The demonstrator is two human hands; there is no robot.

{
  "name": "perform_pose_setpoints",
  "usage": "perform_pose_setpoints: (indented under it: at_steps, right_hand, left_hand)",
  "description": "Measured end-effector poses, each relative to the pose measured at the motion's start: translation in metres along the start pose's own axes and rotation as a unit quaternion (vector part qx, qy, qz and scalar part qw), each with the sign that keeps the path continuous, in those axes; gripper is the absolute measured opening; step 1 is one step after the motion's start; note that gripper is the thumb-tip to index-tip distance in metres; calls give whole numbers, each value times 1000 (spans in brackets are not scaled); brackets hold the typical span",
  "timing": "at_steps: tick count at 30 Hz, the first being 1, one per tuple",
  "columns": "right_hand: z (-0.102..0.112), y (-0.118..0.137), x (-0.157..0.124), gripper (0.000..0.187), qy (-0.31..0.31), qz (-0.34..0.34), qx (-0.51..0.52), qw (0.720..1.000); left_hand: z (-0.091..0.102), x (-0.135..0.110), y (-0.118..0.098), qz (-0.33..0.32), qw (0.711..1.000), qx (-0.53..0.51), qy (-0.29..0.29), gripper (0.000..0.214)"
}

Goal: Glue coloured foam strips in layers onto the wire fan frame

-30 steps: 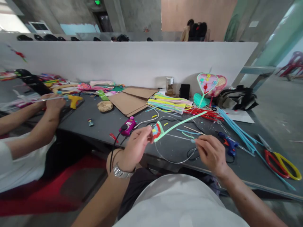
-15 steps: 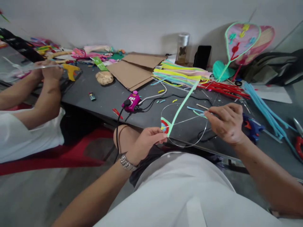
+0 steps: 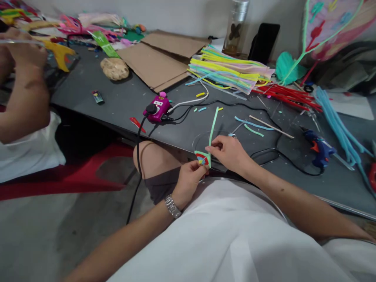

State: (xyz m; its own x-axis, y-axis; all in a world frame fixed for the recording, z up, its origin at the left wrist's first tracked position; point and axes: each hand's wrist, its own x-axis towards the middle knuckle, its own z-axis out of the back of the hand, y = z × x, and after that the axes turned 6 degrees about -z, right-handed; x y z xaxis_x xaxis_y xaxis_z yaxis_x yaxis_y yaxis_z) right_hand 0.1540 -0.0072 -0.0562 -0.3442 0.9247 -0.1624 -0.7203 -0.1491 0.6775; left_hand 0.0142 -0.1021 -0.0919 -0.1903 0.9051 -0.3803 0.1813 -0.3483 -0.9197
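Observation:
Near the table's front edge, my left hand [image 3: 190, 178] is closed in a pinch on a small fan-shaped piece [image 3: 198, 155] banded in green, red, blue and yellow. This piece sits inside a thin wire hoop [image 3: 196, 138], whose lower part is hidden by my hands and shirt. A pale green pipe cleaner [image 3: 214, 124] rises from the fan's right edge. My right hand [image 3: 230, 153] pinches that pipe cleaner low down, just above the left fingertips. Beyond the right hand lie a thin wooden stick [image 3: 272, 127], a blue pipe cleaner piece [image 3: 255, 124] and a short green piece [image 3: 253, 130].
A blue glue gun [image 3: 320, 149] lies at right with its black cord. A magenta power adapter [image 3: 158, 109], a pipe cleaner bundle [image 3: 226, 72], cardboard [image 3: 164, 62] and a bottle [image 3: 235, 27] are farther back. At left, a co-worker's hands [image 3: 26, 51] are beside a yellow glue gun [image 3: 58, 53].
My right hand has left the loose pieces at the right and moved left to the green pipe cleaner. That pipe cleaner now stands more upright. The camera view has shifted downward.

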Motion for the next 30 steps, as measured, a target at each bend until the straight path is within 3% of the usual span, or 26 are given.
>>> perform_pose_setpoints:
  at_steps: [8, 12, 19, 30]
  right_hand:
    - [-8, 2, 7, 18, 24, -25, 73, 997]
    - [-13, -7, -2, 12, 27, 27, 154, 987]
    - [-15, -16, -22, 13, 28, 9, 289, 957]
    - [-12, -20, -27, 17, -19, 62, 142, 988]
  left_hand:
    - [0, 3, 2, -11, 999, 23, 35, 25]
    - [1, 7, 7, -9, 1000, 10, 17, 25]
    - [-2, 10, 11, -7, 999, -32, -1, 27]
    - [-4, 6, 4, 4, 999, -34, 18, 16]
